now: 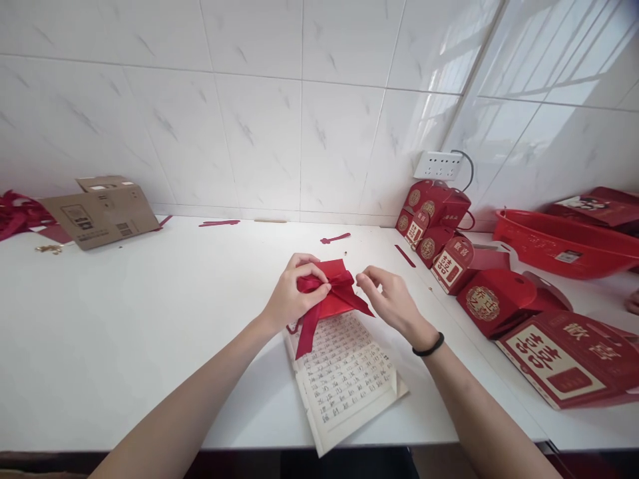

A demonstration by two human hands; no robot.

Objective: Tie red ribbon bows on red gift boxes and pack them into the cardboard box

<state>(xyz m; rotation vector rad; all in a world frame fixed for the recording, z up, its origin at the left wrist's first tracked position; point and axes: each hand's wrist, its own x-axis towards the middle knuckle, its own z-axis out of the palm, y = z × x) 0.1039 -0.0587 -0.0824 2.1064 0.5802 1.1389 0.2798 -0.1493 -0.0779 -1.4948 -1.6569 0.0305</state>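
Observation:
A dark red ribbon bow [342, 287] sits across a bright red packet [330, 307], its cut tails spreading left and right. My left hand [298, 289] pinches the bow near its knot between thumb and fingers. Just right of the bow, my right hand [387, 296] has its fingers curled and thumb and forefinger close together; what they hold, if anything, is too small to tell. Under the packet's near edge lies a handwritten notebook [349, 372], angled towards me. A black band [429, 344] circles my right wrist.
Several red gift boxes [492, 303] line the right side, beside a red plastic basin [564, 243]. A cardboard box [107, 213] and a red ribbon pile [20, 213] stand at far left. Ribbon scraps [219, 223] lie by the tiled wall, below a power strip [438, 165].

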